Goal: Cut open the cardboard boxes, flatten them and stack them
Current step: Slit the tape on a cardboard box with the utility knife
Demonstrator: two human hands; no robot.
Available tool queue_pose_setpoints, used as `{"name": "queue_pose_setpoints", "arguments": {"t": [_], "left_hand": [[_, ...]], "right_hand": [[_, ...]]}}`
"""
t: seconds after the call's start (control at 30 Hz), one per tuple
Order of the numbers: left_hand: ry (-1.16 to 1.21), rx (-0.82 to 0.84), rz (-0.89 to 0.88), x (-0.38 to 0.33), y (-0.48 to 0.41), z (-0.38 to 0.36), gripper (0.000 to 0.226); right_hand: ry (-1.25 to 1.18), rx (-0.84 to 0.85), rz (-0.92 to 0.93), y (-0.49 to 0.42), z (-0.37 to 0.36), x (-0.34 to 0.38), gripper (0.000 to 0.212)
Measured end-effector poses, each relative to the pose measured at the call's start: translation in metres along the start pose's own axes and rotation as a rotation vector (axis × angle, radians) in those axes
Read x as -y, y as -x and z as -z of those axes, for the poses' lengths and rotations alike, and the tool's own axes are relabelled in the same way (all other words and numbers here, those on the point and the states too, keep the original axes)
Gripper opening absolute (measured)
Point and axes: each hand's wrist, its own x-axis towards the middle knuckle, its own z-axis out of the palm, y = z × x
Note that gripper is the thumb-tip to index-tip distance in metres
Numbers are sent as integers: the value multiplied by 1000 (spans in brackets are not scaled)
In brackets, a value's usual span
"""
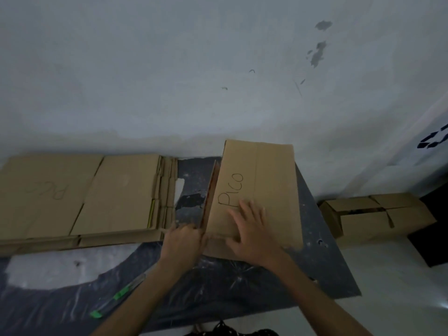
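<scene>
Flattening looks well advanced, I judge: a stack of flattened boxes [84, 197] lies along the far left edge of the table [218, 299], and the box marked PICO [266, 185], at the far right corner, is nearly flat. Another box [378, 214] beyond the right edge seems still uncut. The cutter [118, 295] lies front left. My right hand [252, 229] presses the PICO panel, fingers spread, grip wide. My left hand [181, 241] curls its grip round the box's near left edge.
</scene>
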Motion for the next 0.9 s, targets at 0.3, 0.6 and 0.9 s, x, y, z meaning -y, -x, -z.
{"name": "queue_pose_setpoints", "arguments": {"t": [0.3, 0.6, 0.9], "left_hand": [[1073, 268, 353, -55, 30, -9, 28], [849, 85, -15, -76, 30, -64, 20], [79, 401, -247, 28, 15, -117, 43]], "right_hand": [[19, -20, -172, -26, -6, 3, 103], [393, -119, -253, -18, -45, 10, 116], [456, -281, -332, -34, -44, 16, 101]]}}
